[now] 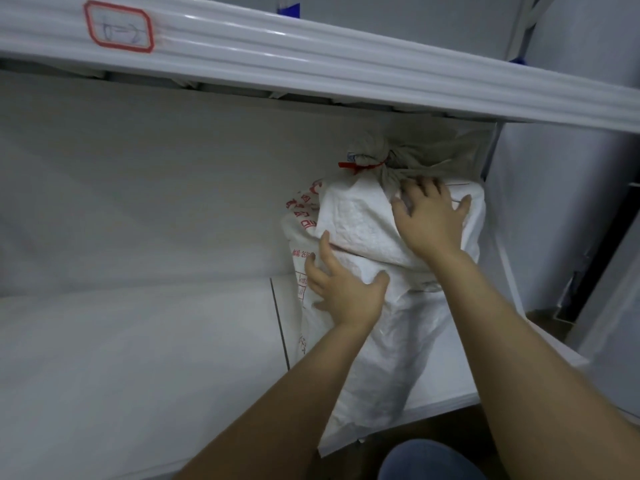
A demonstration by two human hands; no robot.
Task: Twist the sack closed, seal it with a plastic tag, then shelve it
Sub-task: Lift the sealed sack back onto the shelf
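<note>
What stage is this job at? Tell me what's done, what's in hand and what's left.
Done: the sack has its neck twisted and cinched with the red plastic tag. In hand: the left hand and right hand press flat on the sack, which lies at the right end of the white shelf. Left: its near end seems to overhang the shelf's front edge, so it probably needs pushing further in.

Both hands (349, 292) flat on shelved sack (363, 230)
</note>
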